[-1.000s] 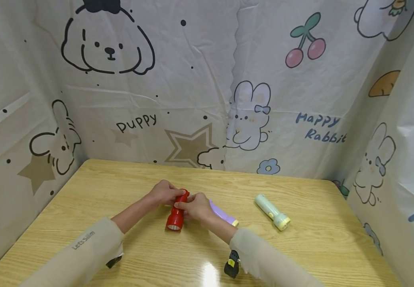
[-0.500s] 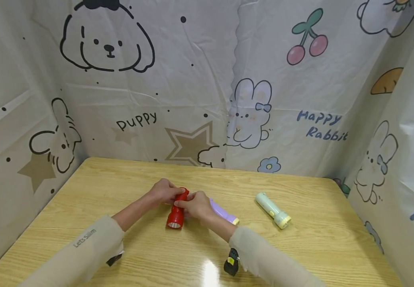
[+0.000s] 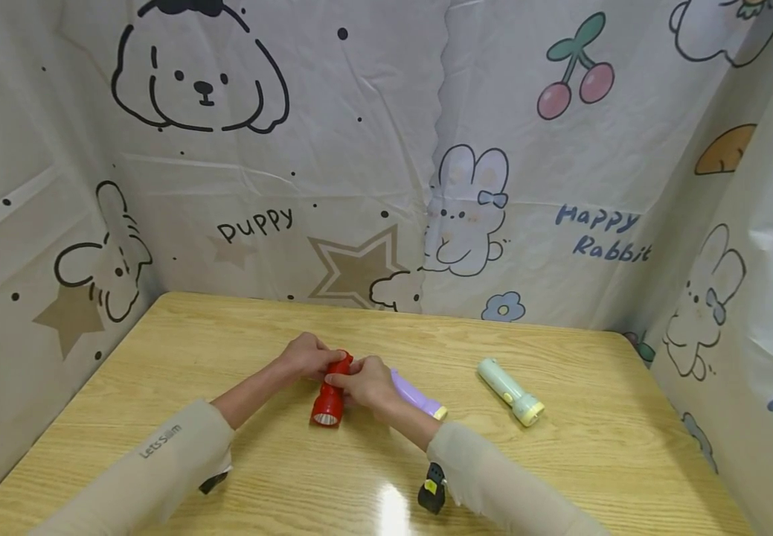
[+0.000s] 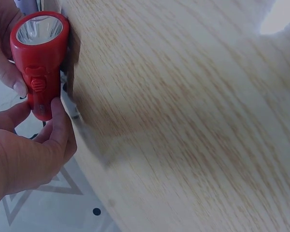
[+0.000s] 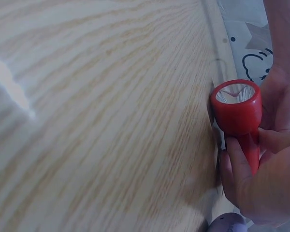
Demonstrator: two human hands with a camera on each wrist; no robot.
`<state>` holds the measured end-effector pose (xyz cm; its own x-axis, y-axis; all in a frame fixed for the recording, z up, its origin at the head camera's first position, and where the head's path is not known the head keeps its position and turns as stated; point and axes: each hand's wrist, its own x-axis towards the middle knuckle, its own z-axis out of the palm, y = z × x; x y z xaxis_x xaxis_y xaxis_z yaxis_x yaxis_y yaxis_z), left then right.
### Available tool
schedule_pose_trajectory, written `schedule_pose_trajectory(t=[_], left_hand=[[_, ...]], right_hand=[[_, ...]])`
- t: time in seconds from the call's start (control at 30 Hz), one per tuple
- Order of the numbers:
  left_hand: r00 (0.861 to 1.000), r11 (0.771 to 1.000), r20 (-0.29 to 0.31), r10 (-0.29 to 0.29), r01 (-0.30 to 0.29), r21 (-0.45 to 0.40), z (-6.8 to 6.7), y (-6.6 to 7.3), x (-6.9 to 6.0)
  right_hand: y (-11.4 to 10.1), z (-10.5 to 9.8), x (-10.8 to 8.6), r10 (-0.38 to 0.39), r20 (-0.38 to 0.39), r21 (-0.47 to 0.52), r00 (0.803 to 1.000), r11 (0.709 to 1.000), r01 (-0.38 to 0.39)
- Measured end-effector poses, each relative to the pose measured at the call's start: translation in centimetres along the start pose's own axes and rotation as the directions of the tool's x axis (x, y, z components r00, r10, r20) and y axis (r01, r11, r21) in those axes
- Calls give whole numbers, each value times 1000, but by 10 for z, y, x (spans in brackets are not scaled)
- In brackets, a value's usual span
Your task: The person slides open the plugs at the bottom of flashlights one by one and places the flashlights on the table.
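Here, the left hand [image 3: 307, 356] and right hand [image 3: 371, 383] pinch a red, flare-headed plastic flashlight [image 3: 330, 398]; likely light, stiff, slick; its slim barrel [image 4: 50, 88], within their grip, seems surest.

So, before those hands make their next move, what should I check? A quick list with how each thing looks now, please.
1. Left hand holds the red torch near its tail: ok.
2. Right hand grips the same torch between head and tail: ok.
3. Switch uncovered, with no finger over it in the left wrist view: ok.
4. Switch set to off: cannot tell from its position.
5. Purple torch clear of the right hand: cannot tell; the hand and wrist partly hide it in the head view.
6. Green torch apart from both hands: ok.
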<state>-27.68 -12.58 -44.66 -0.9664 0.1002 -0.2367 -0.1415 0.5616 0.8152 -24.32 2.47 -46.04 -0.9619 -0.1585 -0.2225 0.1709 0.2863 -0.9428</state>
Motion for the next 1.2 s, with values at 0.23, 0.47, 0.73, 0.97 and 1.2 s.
schedule_pose_trajectory(t=[0.23,0.47,0.73,0.97,1.2], left_hand=[[1000,1000,-14,10,-9,24,1,-1,0],[1000,999,-26,8,-7,46,2,0,-1],[1000,999,-15,0,0,40,1,2,-2],[1000,999,-16,7,-6,51,1,4,-1],[1000,999,-14,19,-19,30,2,2,-1]], right_hand=[[1,0,0,-1,0,-4,1000,1000,1],[1,0,-1,4,8,19,1000,1000,-4],[1,-1,-1,-6,11,15,1000,1000,5],[1,-2,-2,-13,12,36,1000,999,12],[1,-3,-2,-15,15,44,1000,999,14]])
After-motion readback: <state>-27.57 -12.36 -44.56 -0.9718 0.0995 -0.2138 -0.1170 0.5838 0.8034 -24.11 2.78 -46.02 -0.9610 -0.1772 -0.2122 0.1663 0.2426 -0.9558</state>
